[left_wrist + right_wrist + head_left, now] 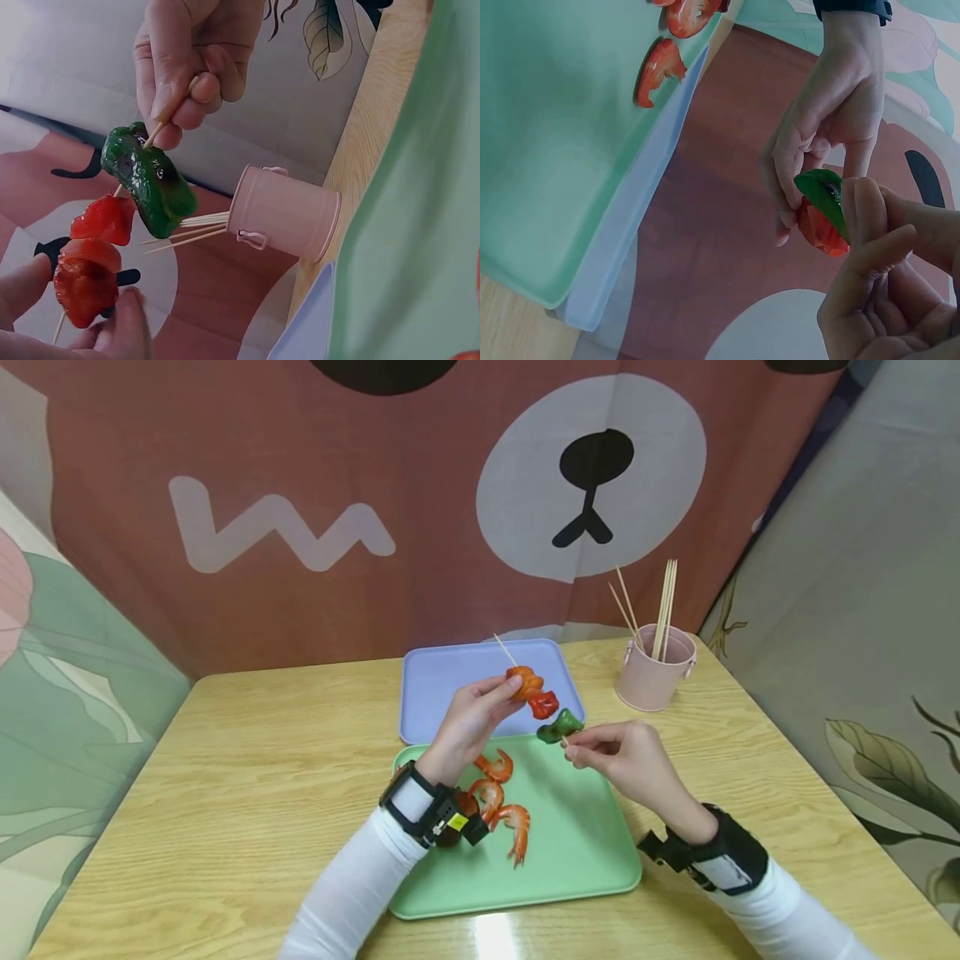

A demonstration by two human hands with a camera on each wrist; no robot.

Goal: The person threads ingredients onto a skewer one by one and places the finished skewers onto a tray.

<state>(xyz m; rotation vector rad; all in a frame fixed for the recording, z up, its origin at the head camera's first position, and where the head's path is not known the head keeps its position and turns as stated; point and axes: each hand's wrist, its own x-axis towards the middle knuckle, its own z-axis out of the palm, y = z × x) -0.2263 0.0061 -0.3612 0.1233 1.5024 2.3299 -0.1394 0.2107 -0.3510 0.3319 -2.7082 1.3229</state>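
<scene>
A bamboo skewer (505, 648) carries an orange-red piece of food (527, 679), a red pepper piece (543, 704) and a green pepper piece (561, 727) with dark char marks. Thumb and fingers of my left hand (480, 706) pinch the orange-red piece, whose exact kind I cannot tell. At the other end, my right hand (630, 757) pinches the skewer close to the green pepper. The left wrist view shows that skewer end (172, 112) between the right thumb and fingers. Both hands hold the skewer above the trays.
Several cooked shrimp (517, 831) lie on the green tray (577, 852), with a dark red item partly hidden under the left wrist. Behind it is a blue-purple tray (431, 693). A pink bucket (648, 683) with several bamboo skewers (665, 602) stands at the table's back right.
</scene>
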